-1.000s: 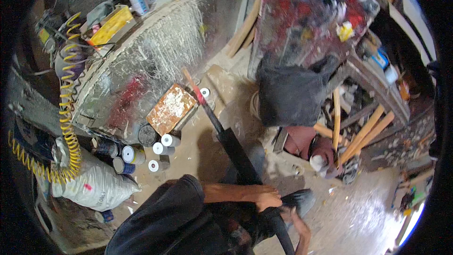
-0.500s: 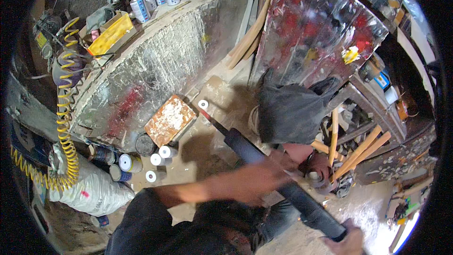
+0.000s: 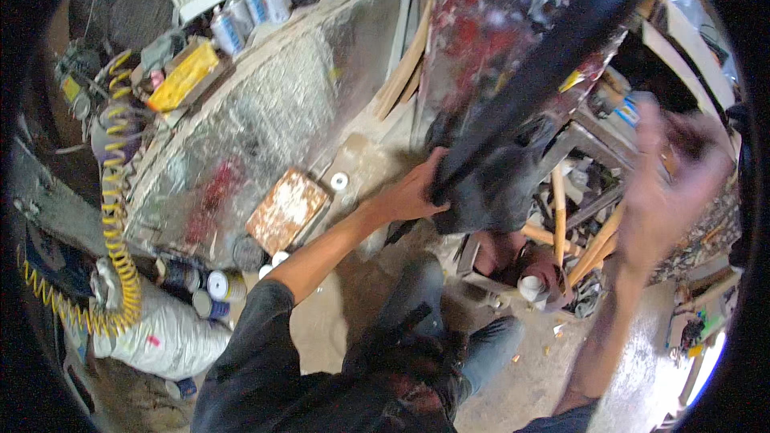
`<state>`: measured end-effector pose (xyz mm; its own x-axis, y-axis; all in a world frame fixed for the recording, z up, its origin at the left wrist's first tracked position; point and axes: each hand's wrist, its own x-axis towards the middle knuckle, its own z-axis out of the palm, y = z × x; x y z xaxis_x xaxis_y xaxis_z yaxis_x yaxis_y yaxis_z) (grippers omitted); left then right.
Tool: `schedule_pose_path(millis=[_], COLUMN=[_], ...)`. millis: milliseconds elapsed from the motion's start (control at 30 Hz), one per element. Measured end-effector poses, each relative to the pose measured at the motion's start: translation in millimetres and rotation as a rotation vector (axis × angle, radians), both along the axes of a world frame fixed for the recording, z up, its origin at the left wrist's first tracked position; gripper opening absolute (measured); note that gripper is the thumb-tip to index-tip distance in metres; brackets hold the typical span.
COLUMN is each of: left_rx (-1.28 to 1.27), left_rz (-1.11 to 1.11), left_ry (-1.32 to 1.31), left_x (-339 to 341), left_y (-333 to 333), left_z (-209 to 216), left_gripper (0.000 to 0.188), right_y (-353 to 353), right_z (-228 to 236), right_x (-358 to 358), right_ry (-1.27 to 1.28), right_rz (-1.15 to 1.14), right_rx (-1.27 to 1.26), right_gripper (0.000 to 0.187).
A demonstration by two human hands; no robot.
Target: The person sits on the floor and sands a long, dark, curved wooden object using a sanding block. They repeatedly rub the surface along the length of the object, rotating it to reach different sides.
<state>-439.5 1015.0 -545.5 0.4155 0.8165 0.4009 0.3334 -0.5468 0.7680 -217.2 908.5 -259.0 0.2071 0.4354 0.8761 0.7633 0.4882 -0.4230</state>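
Note:
A long black bar (image 3: pixel 533 84) rises steeply across the view, from my left hand up past the top right. My left hand (image 3: pixel 417 188) is closed round its lower end. Below that hand a thin dark tip (image 3: pixel 401 230) shows, which looks like part of the same bar. My right hand (image 3: pixel 674 180) is raised at the right, apart from the bar. Motion smears its fingers, so their pose is unclear. Behind the bar's lower part hangs a dark grey cloth (image 3: pixel 489 208).
A white-smeared brown block (image 3: pixel 287 210) lies by the paint-splashed panel (image 3: pixel 249 144), near a white-topped can (image 3: pixel 339 181). Wooden sticks (image 3: pixel 559 212) stand in a frame at right. A yellow coiled hose (image 3: pixel 120 273) and a white sack (image 3: pixel 172 345) are at left.
The bar has swung from sloping down to the right to standing up toward the top right. My right hand has left its lower end and risen; my left hand has moved up and left.

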Motion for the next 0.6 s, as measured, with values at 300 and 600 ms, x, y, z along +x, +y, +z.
schedule_pose_path(millis=[300,600], left_rx=[0.057,0.081], left_rz=[-0.307,-0.134], left_ry=[0.294,-0.263], left_x=[-47.0,-36.6], left_y=[68.9,177.0], left_z=[65.7,292.2], left_gripper=[0.090,0.094], right_y=[171.0,298.4], right_z=[-90.1,-107.0], right_x=[-53.6,-67.9], right_ry=[-0.023,0.094], right_rz=[0.841,0.900], right_rx=[-0.647,-0.689], right_gripper=[0.102,0.117])
